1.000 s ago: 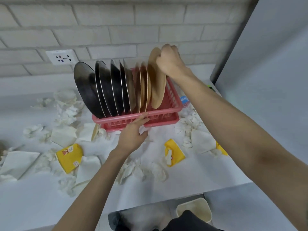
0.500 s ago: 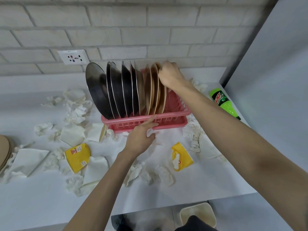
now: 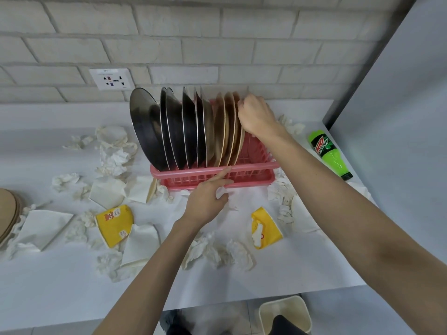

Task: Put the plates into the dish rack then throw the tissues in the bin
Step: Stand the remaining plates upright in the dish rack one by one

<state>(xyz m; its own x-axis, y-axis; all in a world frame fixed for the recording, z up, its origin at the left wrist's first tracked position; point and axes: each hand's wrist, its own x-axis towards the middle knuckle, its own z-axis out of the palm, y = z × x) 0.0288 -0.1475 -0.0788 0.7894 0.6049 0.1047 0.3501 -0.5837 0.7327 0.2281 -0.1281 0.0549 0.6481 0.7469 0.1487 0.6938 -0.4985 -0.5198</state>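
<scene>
a second ago our right hand (image 3: pixel 256 114) held the tan plate (image 3: pixel 238 141) high above the pink dish rack (image 3: pixel 254 170). now the plate stands in the rack, last in the row at the right, and our fingers stay curled on its top edge. our left hand (image 3: pixel 205 201) keeps straight fingers on the rack's front rim. the white counter (image 3: pixel 60 286) runs along a pale brick wall (image 3: pixel 217 39), strewn with crumpled tissues (image 3: pixel 113 160). a green bottle (image 3: pixel 330 153) lies at the right. a stack of plates (image 3: pixel 8 213) is cut off at the left edge, and a dark shape partly covers the bin (image 3: pixel 285 308) below.
</scene>
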